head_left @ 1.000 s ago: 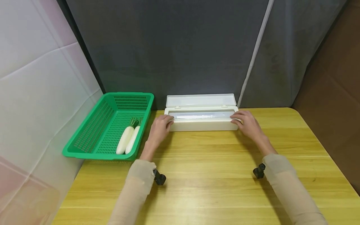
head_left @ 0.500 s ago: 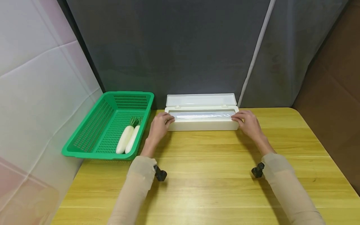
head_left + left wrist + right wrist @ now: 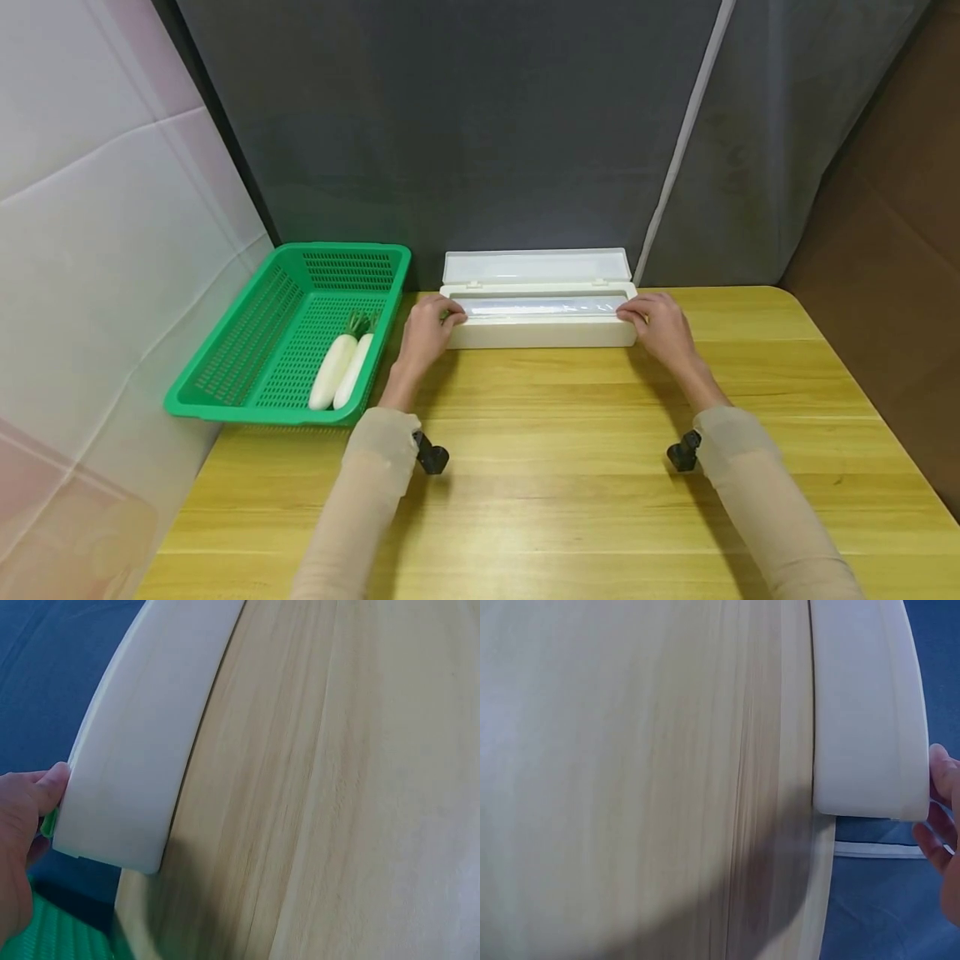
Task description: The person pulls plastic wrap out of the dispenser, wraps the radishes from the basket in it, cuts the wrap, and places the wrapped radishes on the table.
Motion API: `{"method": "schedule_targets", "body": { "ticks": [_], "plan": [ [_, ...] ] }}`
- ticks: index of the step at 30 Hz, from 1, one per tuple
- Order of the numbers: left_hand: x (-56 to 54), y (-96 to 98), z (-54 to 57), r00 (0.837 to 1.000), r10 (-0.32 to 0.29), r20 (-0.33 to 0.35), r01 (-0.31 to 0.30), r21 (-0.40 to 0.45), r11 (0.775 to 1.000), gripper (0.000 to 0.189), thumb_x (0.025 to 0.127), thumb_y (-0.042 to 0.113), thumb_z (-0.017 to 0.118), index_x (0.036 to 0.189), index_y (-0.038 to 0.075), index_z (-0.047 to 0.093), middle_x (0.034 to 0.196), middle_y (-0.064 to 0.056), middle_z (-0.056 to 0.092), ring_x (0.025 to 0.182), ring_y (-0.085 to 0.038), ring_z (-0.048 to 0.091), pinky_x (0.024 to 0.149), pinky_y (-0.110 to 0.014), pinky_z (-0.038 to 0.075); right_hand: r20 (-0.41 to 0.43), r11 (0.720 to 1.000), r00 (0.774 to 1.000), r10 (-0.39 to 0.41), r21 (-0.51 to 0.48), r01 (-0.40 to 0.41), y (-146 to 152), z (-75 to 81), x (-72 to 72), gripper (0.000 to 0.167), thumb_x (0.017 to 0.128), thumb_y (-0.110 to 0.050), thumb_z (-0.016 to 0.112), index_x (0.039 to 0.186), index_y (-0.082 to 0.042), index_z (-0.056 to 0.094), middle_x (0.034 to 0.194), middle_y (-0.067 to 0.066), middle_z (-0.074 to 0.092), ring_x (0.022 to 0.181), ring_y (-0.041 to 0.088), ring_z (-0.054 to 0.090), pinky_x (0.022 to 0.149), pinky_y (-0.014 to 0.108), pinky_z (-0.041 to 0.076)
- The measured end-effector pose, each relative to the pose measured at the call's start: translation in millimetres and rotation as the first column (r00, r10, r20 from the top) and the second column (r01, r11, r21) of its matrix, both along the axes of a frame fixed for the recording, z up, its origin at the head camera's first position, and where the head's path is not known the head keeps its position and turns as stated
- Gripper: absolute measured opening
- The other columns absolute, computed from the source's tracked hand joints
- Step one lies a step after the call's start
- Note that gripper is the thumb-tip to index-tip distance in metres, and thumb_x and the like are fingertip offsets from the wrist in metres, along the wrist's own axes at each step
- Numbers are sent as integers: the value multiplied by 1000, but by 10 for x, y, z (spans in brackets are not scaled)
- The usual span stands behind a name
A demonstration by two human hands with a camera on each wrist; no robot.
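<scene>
A long white cling film dispenser box stands at the back of the wooden table. Its lid is raised, and shiny cling film shows in the long opening. My left hand pinches at the film's left end, by the box's front left corner. At the opposite corner, my right hand pinches the film's right end, where small creases show. In both wrist views, the thumb and fingers sit right at the top edge of the box's end; the film itself is hidden there.
Left of the box, a green perforated basket overhangs the table's left edge. Two white radishes with short green stalks lie inside it. A dark grey curtain hangs close behind the box. The wooden table extends toward me.
The fingertips of my right hand have closed together at the film's corner. My left fingers have shifted slightly at the other end. Box, basket and radishes stay in place.
</scene>
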State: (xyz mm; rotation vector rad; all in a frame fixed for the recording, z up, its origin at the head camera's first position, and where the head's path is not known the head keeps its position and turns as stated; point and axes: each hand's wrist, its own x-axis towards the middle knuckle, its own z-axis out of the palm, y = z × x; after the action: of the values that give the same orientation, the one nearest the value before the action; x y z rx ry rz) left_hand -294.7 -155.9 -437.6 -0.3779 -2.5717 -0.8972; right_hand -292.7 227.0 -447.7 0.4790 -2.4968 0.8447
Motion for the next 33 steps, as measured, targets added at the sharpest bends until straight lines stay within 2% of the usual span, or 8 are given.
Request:
{"method": "schedule_targets", "body": {
  "ticks": [6, 12, 22, 26, 33],
  "plan": [
    [-18, 13, 17, 1000, 21, 19, -22, 15, 1000, 8, 89, 10, 77, 88, 1, 76, 97, -12, 72, 102, -31, 63, 91, -45, 51, 18, 999, 999, -32, 33, 32, -23, 0, -32, 8, 92, -6, 74, 91, 1, 77, 96, 18, 73, 101, 40, 60, 89, 55, 49],
    [-21, 38, 43, 999, 28, 42, -27, -23, 999, 8, 93, 9, 74, 90, 1, 74, 97, -14, 69, 102, -32, 61, 88, -46, 51, 11, 997, 998, -59, 51, 58, -46, -15, -49, 9, 94, -6, 70, 93, 2, 75, 99, 19, 73, 104, 40, 58, 89, 56, 49],
    [-77, 56, 28, 999, 24, -33, -27, -83, 996, 11, 96, 10, 70, 92, 0, 70, 93, -16, 64, 96, -33, 56, 85, -43, 51, 0, 996, 996, -90, 16, 90, -87, -36, -64, 14, 99, -8, 65, 95, 5, 68, 94, 21, 67, 100, 41, 56, 88, 55, 49],
    [-93, 43, 29, 999, 5, -48, -9, -82, 997, 11, 95, 10, 71, 94, -1, 71, 93, -16, 65, 95, -33, 56, 84, -43, 51, 12, 995, 995, -99, 28, 99, -106, -20, -65, 16, 100, -9, 63, 97, 6, 66, 94, 22, 65, 95, 40, 54, 88, 53, 48],
    [-117, -11, 38, 996, -68, -55, 63, -96, 993, 10, 94, 7, 71, 94, -2, 74, 94, -17, 65, 94, -34, 56, 86, -43, 51, -5, 992, 994, -113, 49, 113, -127, -3, -98, 16, 102, -9, 60, 98, 7, 63, 93, 23, 62, 90, 40, 54, 84, 51, 46]
  ]
}}
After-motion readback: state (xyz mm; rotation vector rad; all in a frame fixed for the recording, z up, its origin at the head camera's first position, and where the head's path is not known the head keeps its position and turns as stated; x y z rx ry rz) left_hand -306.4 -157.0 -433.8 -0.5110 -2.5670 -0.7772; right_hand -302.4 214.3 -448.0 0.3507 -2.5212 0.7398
